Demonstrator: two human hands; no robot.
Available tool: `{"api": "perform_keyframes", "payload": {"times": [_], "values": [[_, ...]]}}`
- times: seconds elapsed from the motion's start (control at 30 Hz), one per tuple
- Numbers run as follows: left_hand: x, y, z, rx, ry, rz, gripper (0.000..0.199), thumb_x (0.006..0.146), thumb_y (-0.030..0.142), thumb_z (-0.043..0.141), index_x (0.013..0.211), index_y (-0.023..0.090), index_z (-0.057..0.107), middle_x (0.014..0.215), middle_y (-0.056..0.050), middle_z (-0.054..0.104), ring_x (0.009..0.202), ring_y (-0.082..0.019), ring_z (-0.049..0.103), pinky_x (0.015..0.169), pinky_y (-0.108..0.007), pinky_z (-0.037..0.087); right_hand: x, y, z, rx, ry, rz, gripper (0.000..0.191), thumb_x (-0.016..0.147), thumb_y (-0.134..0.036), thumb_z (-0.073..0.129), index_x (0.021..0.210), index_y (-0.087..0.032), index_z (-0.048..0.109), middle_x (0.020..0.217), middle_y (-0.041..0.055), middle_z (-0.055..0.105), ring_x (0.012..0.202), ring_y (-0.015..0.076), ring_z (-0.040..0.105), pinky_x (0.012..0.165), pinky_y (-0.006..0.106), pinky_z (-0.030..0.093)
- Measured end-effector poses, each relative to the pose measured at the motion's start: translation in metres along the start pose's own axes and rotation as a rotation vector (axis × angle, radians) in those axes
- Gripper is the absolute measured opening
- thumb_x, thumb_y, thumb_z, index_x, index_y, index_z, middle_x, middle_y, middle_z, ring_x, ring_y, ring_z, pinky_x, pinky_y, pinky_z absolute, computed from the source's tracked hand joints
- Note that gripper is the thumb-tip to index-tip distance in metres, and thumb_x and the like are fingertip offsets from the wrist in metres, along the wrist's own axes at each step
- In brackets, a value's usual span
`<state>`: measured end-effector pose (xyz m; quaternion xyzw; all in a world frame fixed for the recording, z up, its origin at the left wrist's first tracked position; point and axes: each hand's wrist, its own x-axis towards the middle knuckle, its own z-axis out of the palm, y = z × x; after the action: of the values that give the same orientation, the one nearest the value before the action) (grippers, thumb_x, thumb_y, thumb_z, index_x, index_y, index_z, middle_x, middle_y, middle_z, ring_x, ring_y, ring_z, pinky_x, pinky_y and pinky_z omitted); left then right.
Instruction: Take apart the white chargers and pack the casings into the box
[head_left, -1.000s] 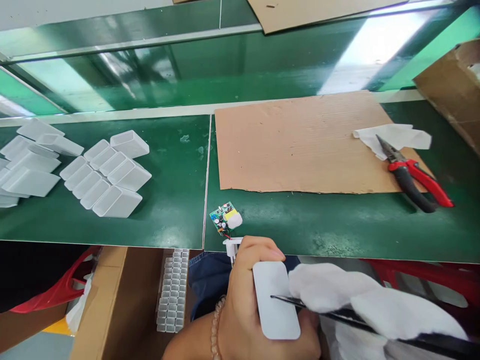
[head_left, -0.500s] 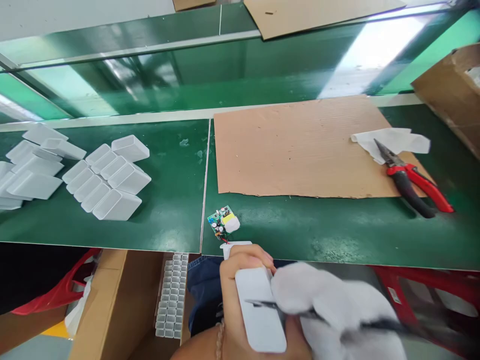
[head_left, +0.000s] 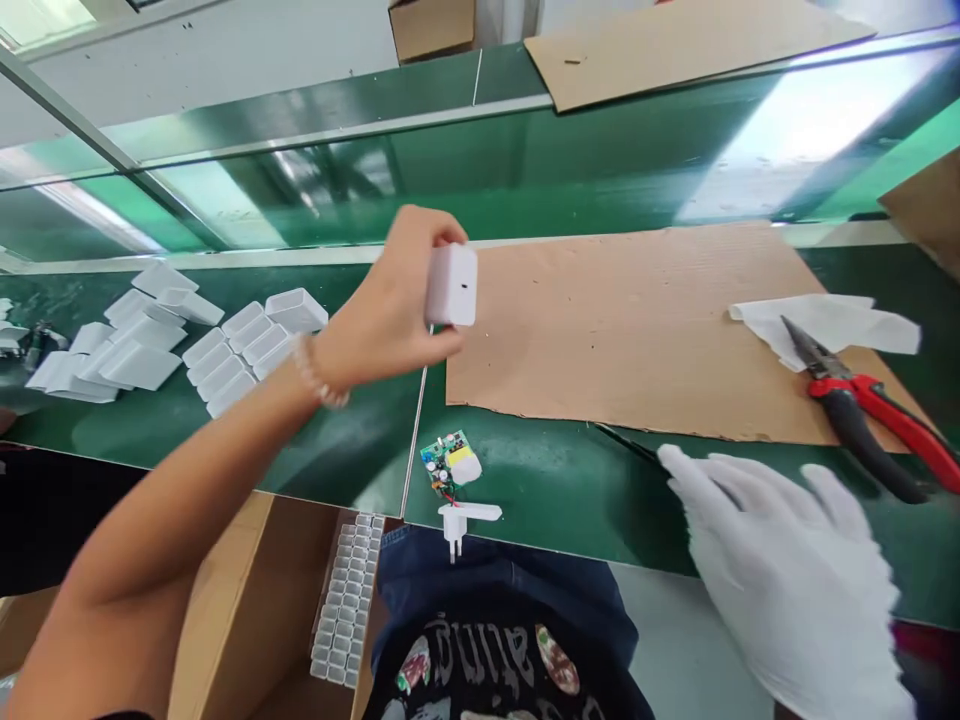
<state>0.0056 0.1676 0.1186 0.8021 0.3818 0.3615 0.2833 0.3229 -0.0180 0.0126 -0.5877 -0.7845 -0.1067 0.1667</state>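
Above green worktop (head_left: 570,500): left-hand fingers (head_left: 420,228) clenched on white adapter casing (head_left: 452,285); gloved right-hand fingers (head_left: 720,482) open, near red-handled pliers (head_left: 847,430), cardboard sheet (head_left: 600,340).

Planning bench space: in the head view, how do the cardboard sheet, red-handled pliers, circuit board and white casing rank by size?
1. Cardboard sheet
2. Red-handled pliers
3. The white casing in the bare left hand and the circuit board look alike; the casing is nearer the camera, so I won't rank them.
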Motion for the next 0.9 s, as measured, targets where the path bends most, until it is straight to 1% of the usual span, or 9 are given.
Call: {"api": "perform_keyframes", "payload": {"times": [0.07, 0.13, 0.17, 0.27, 0.37, 0.5, 0.63, 0.77, 0.9], "values": [[0.027, -0.014, 0.007, -0.024, -0.167, 0.027, 0.05, 0.058, 0.007, 0.07, 0.105, 0.011, 0.052, 0.101, -0.004, 0.047, 0.088, -0.012, 0.051, 0.082, -0.04, 0.048, 0.002, 0.009, 0.011, -0.061, 0.044, -0.086, 0.034, 0.094, -0.012, 0.043, 0.125, -0.017, 0.057, 0.101, 0.009, 0.066, 0.093, 0.0245, 0.063, 0.105, 0.049, 0.037], [0.037, -0.017, 0.022, -0.158, -0.201, 0.066, 0.062, 0.049, 0.004, 0.073, 0.105, 0.017, 0.05, 0.099, -0.003, 0.049, 0.078, -0.012, 0.052, 0.07, -0.03, 0.05, 0.002, 0.014, 0.02, -0.009, 0.089, -0.09, 0.029, 0.098, -0.017, 0.039, 0.121, -0.015, 0.058, 0.098, 0.0095, 0.066, 0.087, 0.0243, 0.065, 0.101, 0.047, 0.04], [0.036, -0.016, 0.032, -0.235, -0.18, 0.099, 0.066, 0.048, 0.002, 0.072, 0.106, 0.02, 0.048, 0.101, -0.003, 0.049, 0.079, -0.014, 0.053, 0.066, -0.028, 0.05, 0.001, 0.017, 0.025, 0.002, 0.111, -0.088, 0.029, 0.099, -0.019, 0.038, 0.119, -0.015, 0.058, 0.095, 0.0096, 0.066, 0.085, 0.0248, 0.065, 0.099, 0.047, 0.04], [0.02, -0.002, 0.058, -0.393, -0.139, 0.204, 0.07, 0.051, 0.0, 0.07, 0.11, 0.025, 0.042, 0.109, -0.006, 0.046, 0.096, -0.02, 0.054, 0.074, -0.031, 0.054, -0.007, 0.026, 0.039, 0.022, 0.133, -0.097, 0.03, 0.099, -0.021, 0.037, 0.118, -0.015, 0.06, 0.095, 0.0092, 0.068, 0.084, 0.0255, 0.066, 0.097, 0.048, 0.039], [0.005, 0.015, 0.07, -0.493, -0.125, 0.214, 0.07, 0.054, 0.001, 0.071, 0.11, 0.028, 0.039, 0.111, -0.005, 0.043, 0.105, -0.021, 0.051, 0.082, -0.035, 0.055, -0.02, 0.036, 0.053, 0.084, 0.092, -0.067, 0.034, 0.097, -0.022, 0.042, 0.125, -0.021, 0.059, 0.103, 0.0058, 0.069, 0.092, 0.0247, 0.066, 0.101, 0.047, 0.038], [-0.001, 0.028, 0.067, -0.48, -0.102, 0.189, 0.073, 0.053, 0.0, 0.073, 0.109, 0.03, 0.037, 0.114, -0.005, 0.042, 0.109, -0.022, 0.05, 0.085, -0.038, 0.056, -0.03, 0.036, 0.063, 0.2, 0.091, 0.051, 0.037, 0.095, -0.024, 0.045, 0.129, -0.026, 0.059, 0.106, 0.0038, 0.07, 0.098, 0.0243, 0.065, 0.103, 0.046, 0.041], [-0.003, 0.032, 0.062, -0.39, -0.104, 0.214, 0.074, 0.053, 0.002, 0.074, 0.109, 0.03, 0.035, 0.113, -0.006, 0.041, 0.108, -0.024, 0.05, 0.081, -0.039, 0.058, -0.028, 0.027, 0.06, 0.26, 0.138, 0.129, 0.035, 0.096, -0.025, 0.044, 0.126, -0.026, 0.062, 0.106, 0.0042, 0.07, 0.099, 0.0243, 0.065, 0.105, 0.047, 0.042], [-0.01, 0.035, 0.063, -0.384, -0.106, 0.232, 0.074, 0.052, 0.004, 0.075, 0.109, 0.03, 0.037, 0.113, -0.006, 0.042, 0.108, -0.024, 0.051, 0.079, -0.037, 0.058, -0.028, 0.029, 0.057, 0.259, 0.097, 0.097, 0.033, 0.096, -0.024, 0.046, 0.125, -0.025, 0.061, 0.107, 0.0038, 0.069, 0.101, 0.0243, 0.064, 0.106, 0.046, 0.041], [-0.014, 0.041, 0.059, -0.403, -0.05, 0.187, 0.072, 0.048, 0.003, 0.077, 0.107, 0.028, 0.042, 0.112, -0.007, 0.048, 0.106, -0.026, 0.057, 0.073, -0.035, 0.058, -0.021, 0.03, 0.051, 0.225, 0.064, 0.051, 0.03, 0.097, -0.024, 0.048, 0.124, -0.02, 0.059, 0.109, 0.0056, 0.067, 0.099, 0.024, 0.063, 0.103, 0.043, 0.044]]}}
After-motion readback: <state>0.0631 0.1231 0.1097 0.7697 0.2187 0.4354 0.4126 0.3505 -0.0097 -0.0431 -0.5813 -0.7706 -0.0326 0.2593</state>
